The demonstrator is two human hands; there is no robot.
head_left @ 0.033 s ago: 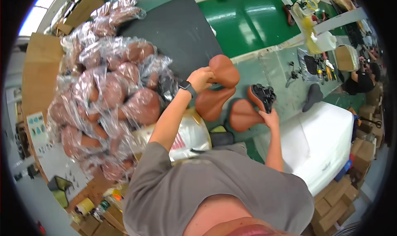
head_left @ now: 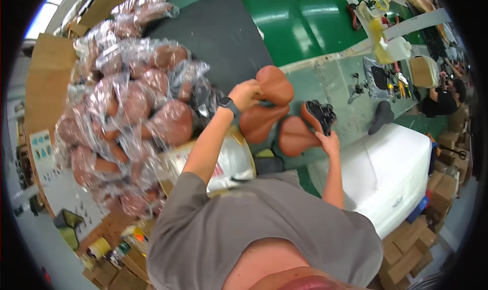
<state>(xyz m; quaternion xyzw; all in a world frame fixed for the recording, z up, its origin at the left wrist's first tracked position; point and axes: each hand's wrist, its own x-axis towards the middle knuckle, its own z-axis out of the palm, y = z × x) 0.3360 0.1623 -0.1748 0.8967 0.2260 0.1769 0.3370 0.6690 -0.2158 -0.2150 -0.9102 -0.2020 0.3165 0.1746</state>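
Observation:
Four would be too fine a tally here, so several brown bicycle saddles lie together at the front of the green table. My left hand (head_left: 246, 95), with a dark watch on the wrist, is closed on the narrow end of the farthest saddle (head_left: 275, 86). Just below that one lies another saddle (head_left: 260, 123), brown top up. My right hand (head_left: 329, 142) has its fingers closed at the nose of a saddle turned to show its black underside (head_left: 320, 116). Against the same fingers rests the nose of one more brown saddle (head_left: 295, 136). My right fingertips are partly hidden.
Plastic-wrapped brown saddles (head_left: 134, 102) are heaped on the left. A black mat (head_left: 218, 36) lies beyond them. On the right are a white wrapped block (head_left: 386, 163), a dark saddle-shaped piece (head_left: 381, 118) and hand tools (head_left: 399, 84). A person (head_left: 442, 99) is at far right.
The whole view has shifted slightly. Both hands keep the same hold, and the saddles stay in the same arrangement.

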